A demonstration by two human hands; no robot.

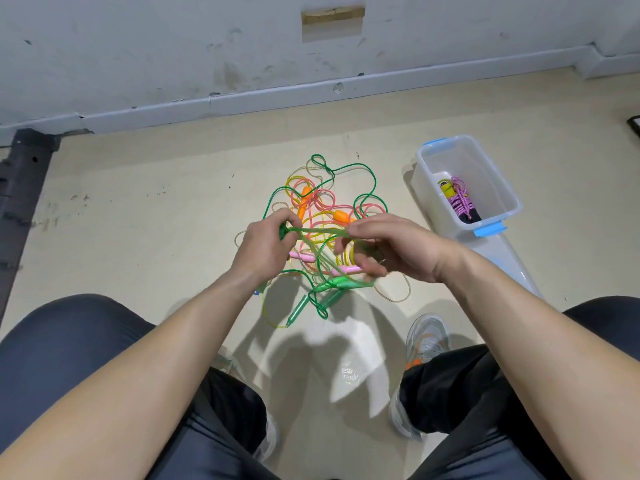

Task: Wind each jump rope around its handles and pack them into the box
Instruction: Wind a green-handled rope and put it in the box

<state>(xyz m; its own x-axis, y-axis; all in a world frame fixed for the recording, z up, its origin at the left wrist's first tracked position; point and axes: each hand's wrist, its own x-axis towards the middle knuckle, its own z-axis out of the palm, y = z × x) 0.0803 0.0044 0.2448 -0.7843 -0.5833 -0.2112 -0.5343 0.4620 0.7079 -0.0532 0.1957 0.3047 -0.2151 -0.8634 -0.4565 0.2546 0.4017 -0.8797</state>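
**A:** What did the clear plastic box with blue latches [426, 188] hold?

**B:** One bundle: a pink braided rope wound round yellow handles [459, 199], lying on the bottom at the near end. The box stood open on the floor, to the right of the pile and apart from it. A clear lid [509, 259] lay flat just beside its near end.

**A:** And the other ropes?

**B:** They were loose in a tangled heap of coloured ropes [313, 202] in front of the seated person. Two orange handles [304, 199] showed near the far side and two pink handles [301, 255] in the middle. Two green handles [298, 310] lay at the near edge.

**A:** What were the hands doing?

**B:** Both were raised over the heap with a thin green plastic cord [318, 231] stretched between them. The left hand [263, 245] had its fingers curled tight round one end of that stretch. The right hand [391, 247] pinched the other end between thumb and forefinger, its remaining fingers loosely bent. More of the cord hung in loops down into the heap.

**A:** And the room?

**B:** There was a beige floor [156, 209], speckled with dark marks. It met a scuffed grey wall [138, 46] along a pale skirting board [277, 95]. A black post [24, 174] stood at the left edge. The person's knees in dark trousers framed the view, with a grey shoe [427, 336] on the floor below the right forearm.
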